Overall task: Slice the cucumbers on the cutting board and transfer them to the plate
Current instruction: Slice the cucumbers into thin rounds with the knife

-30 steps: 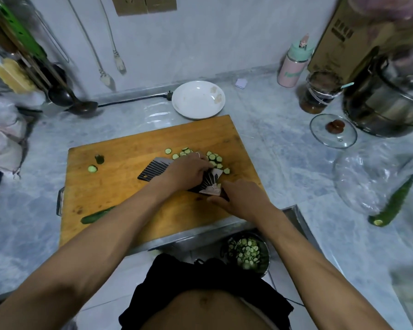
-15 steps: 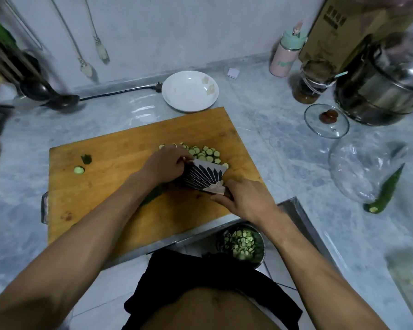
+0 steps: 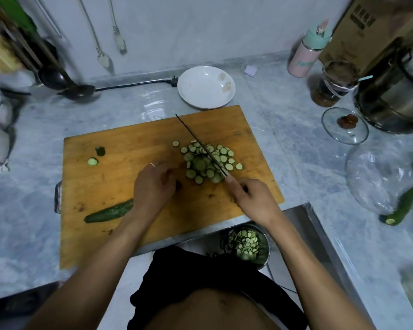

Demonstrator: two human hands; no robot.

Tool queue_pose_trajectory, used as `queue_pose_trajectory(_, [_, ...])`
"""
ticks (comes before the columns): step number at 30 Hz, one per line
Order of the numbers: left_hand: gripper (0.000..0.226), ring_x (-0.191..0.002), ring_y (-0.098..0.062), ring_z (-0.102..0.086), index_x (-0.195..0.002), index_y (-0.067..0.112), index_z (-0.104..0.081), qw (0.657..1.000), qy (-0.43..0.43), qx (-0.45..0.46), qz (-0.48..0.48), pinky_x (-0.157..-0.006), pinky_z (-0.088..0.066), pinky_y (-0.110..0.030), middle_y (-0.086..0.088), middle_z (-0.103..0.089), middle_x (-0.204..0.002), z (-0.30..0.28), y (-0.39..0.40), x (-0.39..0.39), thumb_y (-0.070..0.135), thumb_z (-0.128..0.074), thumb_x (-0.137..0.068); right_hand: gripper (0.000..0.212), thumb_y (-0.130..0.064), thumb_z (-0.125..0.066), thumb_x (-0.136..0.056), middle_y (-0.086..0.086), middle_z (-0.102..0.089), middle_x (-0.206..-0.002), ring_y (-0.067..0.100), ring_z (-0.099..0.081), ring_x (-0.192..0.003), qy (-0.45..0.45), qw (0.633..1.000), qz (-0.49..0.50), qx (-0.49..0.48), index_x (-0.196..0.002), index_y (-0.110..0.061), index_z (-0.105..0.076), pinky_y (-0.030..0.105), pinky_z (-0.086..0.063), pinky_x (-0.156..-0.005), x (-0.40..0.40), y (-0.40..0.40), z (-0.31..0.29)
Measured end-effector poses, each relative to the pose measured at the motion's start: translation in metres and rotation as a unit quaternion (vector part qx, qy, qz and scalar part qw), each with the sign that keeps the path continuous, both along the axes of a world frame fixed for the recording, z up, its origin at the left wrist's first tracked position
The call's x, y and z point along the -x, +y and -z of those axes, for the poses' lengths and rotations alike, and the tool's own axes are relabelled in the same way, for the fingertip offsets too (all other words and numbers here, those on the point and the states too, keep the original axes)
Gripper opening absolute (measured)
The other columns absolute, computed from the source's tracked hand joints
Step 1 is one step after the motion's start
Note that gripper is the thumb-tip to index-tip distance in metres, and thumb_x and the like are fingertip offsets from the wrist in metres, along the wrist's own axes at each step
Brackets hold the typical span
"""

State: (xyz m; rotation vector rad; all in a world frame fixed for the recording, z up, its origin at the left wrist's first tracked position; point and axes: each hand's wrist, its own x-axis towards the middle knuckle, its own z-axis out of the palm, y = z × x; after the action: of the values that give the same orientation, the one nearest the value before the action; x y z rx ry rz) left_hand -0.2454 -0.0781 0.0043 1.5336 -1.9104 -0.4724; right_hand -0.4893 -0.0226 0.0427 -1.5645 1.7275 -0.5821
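Turned edge-up, thin steel knife gripped by right hand over round slices; left hand loosely curled

You worked on a worn, matt orange-brown wooden cutting board, stained in patches, lying on a glossy grey-veined marble counter. At twelve o'clock from the board sat a smooth, glazed white ceramic plate; at two o'clock, a clear glass lid and a shiny steel pot. The thin dark knife blade looked matt.
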Motion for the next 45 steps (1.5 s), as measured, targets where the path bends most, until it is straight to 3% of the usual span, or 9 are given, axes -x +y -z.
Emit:
queue_pose_trajectory(2, [0.023,-0.098,-0.026,-0.060,-0.107,0.022,-0.072,0.997,-0.050,-0.050,-0.021,-0.075,-0.050,-0.032,-0.002,-0.067,-0.109,0.014,0.008,-0.009,0.021,-0.062,-0.086,0.067,-0.061,-0.041,-0.097,0.003,-0.037,-0.051,0.016,-0.035,-0.046,-0.049,0.999,-0.001,-0.018,-0.061,-0.005,-0.042,0.033,-0.028,-0.053,-0.008,0.001,-0.005])
queue_pose_trajectory(6, [0.028,-0.100,-0.030,-0.060,-0.112,0.016,-0.070,0.993,-0.088,-0.081,-0.010,-0.073,-0.050,-0.034,-0.007,-0.066,-0.110,0.031,0.020,-0.011,0.030,-0.070,-0.087,0.067,-0.056,-0.041,-0.100,0.004,-0.044,-0.048,0.021,-0.040,-0.043,-0.129,0.989,-0.021,-0.074,-0.064,0.000,-0.047,0.035,-0.034,-0.051,-0.023,0.006,-0.008])
queue_pose_trajectory(9, [0.027,-0.095,-0.031,-0.063,-0.111,0.016,-0.070,0.994,-0.090,-0.060,-0.019,-0.066,-0.051,-0.033,-0.007,-0.068,-0.105,0.034,0.027,-0.010,0.027,-0.071,-0.087,0.057,-0.055,-0.041,-0.101,0.010,-0.042,-0.055,0.020,-0.038,-0.042,-0.185,0.974,-0.022,-0.126,-0.071,-0.008,-0.051,0.033,-0.031,-0.046,-0.031,0.009,-0.005])
queue_pose_trajectory(17, [0.022,-0.094,-0.023,-0.062,-0.103,0.019,-0.073,0.995,-0.041,-0.054,-0.069,-0.068,-0.051,-0.029,-0.001,-0.070,-0.101,0.035,0.041,-0.019,0.015,-0.072,-0.081,0.055,-0.063,-0.041,-0.097,0.001,-0.046,-0.057,0.014,-0.036,-0.042,-0.235,0.938,0.016,-0.253,-0.076,-0.014,-0.056,0.025,-0.029,-0.044,-0.035,0.009,0.007])
queue_pose_trajectory(26, [0.023,-0.099,-0.023,-0.065,-0.107,0.012,-0.074,0.999,-0.008,-0.034,-0.032,-0.082,-0.053,-0.028,-0.005,-0.071,-0.108,0.040,0.028,-0.002,0.012,-0.072,-0.084,0.058,-0.062,-0.035,-0.099,0.003,-0.044,-0.057,0.013,-0.035,-0.041,-0.199,0.956,0.030,-0.212,-0.081,-0.010,-0.053,0.022,-0.029,-0.039,-0.005,-0.015,0.002])
queue_pose_trajectory(34, [0.019,-0.090,-0.026,-0.068,-0.100,0.010,-0.077,0.999,-0.040,0.002,-0.018,-0.069,-0.055,-0.030,-0.007,-0.073,-0.104,0.044,0.029,0.001,0.013,-0.068,-0.084,0.068,-0.063,-0.034,-0.098,0.006,-0.048,-0.057,0.015,-0.041,-0.045,-0.063,0.987,-0.061,-0.132,-0.069,-0.006,-0.056,0.032,-0.033,-0.052,-0.030,0.002,0.008])
queue_pose_trajectory(38, [0.014,-0.091,-0.025,-0.066,-0.094,0.011,-0.078,0.998,-0.061,-0.017,-0.019,-0.066,-0.056,-0.032,-0.002,-0.072,-0.107,0.045,0.028,0.000,0.009,-0.070,-0.083,0.062,-0.058,-0.034,-0.101,0.001,-0.054,-0.057,0.014,-0.050,-0.052,-0.022,0.988,-0.095,-0.120,-0.062,-0.013,-0.051,0.029,-0.034,-0.052,-0.040,0.014,0.004])
queue_pose_trajectory(41, [0.011,-0.085,-0.024,-0.066,-0.089,0.013,-0.077,0.997,-0.078,-0.020,-0.019,-0.060,-0.051,-0.026,0.000,-0.072,-0.104,0.042,0.028,0.002,0.009,-0.070,-0.081,0.056,-0.056,-0.034,-0.102,-0.004,-0.048,-0.057,0.011,-0.045,-0.055,-0.014,0.989,-0.100,-0.110,-0.060,-0.020,-0.044,0.029,-0.030,-0.053,-0.044,0.022,0.002])
queue_pose_trajectory(45, [0.012,-0.081,-0.026,-0.065,-0.087,0.014,-0.076,0.996,-0.093,-0.012,0.003,-0.057,-0.052,-0.030,0.000,-0.071,-0.102,0.039,0.027,0.002,0.011,-0.065,-0.083,0.054,-0.054,-0.034,-0.102,-0.005,-0.047,-0.057,0.011,-0.045,-0.055,-0.032,0.990,-0.092,-0.098,-0.059,-0.023,-0.043,0.025,-0.029,-0.051,-0.042,0.033,-0.004])
